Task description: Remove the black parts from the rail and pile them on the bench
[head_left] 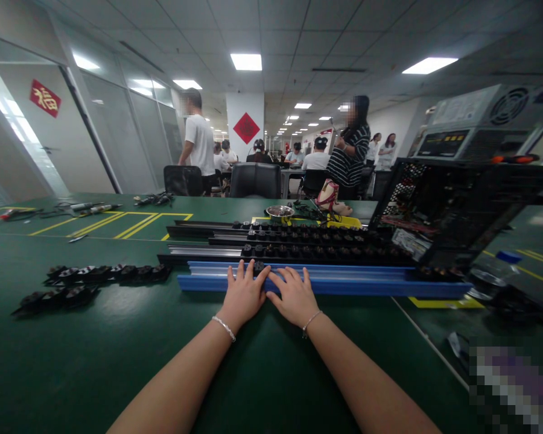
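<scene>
The step in hand looks like positioning a small black part [259, 267] on the blue rail [357, 285]. Left hand [244, 295] and right hand [295, 296] rest there, fingers spread apart; the next move seems to call for even pressure. Black rails [326, 257] crowd the far edge, a computer case [466, 208] the right end; the near desk [95, 361] is open.

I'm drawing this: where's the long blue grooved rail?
Head view, middle to right: the blue rail is under the left hand and right hand, in front of long black rails.
</scene>
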Demonstrator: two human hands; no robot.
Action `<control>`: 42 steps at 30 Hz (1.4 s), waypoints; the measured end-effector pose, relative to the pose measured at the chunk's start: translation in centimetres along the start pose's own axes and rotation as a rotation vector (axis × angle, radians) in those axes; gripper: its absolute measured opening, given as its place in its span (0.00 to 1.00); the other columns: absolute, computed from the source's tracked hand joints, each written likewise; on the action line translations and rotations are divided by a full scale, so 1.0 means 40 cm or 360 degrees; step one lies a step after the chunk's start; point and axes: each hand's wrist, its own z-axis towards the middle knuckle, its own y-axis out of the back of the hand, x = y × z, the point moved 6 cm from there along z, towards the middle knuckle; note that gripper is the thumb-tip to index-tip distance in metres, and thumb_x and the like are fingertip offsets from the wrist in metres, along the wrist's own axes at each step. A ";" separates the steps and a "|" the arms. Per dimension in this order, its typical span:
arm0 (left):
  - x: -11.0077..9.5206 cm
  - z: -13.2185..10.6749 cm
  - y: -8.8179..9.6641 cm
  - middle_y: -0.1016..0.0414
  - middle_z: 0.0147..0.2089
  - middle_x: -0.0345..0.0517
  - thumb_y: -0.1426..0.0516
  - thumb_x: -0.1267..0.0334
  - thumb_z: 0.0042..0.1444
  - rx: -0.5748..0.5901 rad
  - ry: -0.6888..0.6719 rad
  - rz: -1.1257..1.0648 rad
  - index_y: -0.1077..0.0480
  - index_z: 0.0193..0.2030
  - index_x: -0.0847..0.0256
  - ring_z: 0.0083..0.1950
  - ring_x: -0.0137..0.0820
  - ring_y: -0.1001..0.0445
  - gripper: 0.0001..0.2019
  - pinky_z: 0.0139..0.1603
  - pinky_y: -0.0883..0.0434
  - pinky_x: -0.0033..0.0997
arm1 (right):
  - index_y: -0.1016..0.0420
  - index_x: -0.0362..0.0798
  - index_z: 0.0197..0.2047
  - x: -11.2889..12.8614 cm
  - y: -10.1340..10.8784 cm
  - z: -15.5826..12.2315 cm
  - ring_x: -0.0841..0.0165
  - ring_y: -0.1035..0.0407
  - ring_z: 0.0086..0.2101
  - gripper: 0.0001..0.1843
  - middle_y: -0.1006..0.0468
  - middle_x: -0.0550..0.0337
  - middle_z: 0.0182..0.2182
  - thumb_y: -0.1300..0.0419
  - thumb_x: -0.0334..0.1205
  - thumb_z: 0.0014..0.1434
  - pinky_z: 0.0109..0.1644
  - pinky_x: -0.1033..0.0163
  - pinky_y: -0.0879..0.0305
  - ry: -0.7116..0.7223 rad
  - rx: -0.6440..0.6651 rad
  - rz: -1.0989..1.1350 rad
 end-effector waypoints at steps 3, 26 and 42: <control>-0.001 0.000 0.002 0.45 0.66 0.52 0.48 0.55 0.54 -0.0010 0.0004 0.0004 0.45 0.62 0.43 0.66 0.53 0.50 0.27 0.60 0.51 0.62 | 0.36 0.56 0.55 -0.016 0.004 -0.001 0.58 0.49 0.59 0.22 0.36 0.56 0.58 0.51 0.52 0.59 0.63 0.41 0.66 -0.0039 -0.0030 -0.0019; 0.016 -0.006 0.030 0.43 0.65 0.54 0.59 0.38 0.54 0.0038 0.0296 -0.0035 0.43 0.62 0.43 0.67 0.56 0.54 0.30 0.59 0.58 0.67 | 0.29 0.50 0.46 -0.063 0.011 -0.002 0.58 0.50 0.60 0.18 0.38 0.53 0.59 0.52 0.49 0.60 0.62 0.42 0.64 -0.0149 -0.0027 -0.0128; 0.047 -0.016 0.037 0.41 0.64 0.57 0.61 0.40 0.56 -0.0021 0.0451 0.0038 0.40 0.61 0.47 0.66 0.58 0.53 0.30 0.58 0.58 0.69 | 0.29 0.50 0.45 -0.065 0.011 -0.004 0.57 0.50 0.59 0.17 0.38 0.53 0.59 0.51 0.49 0.60 0.62 0.43 0.63 -0.0139 -0.0058 -0.0114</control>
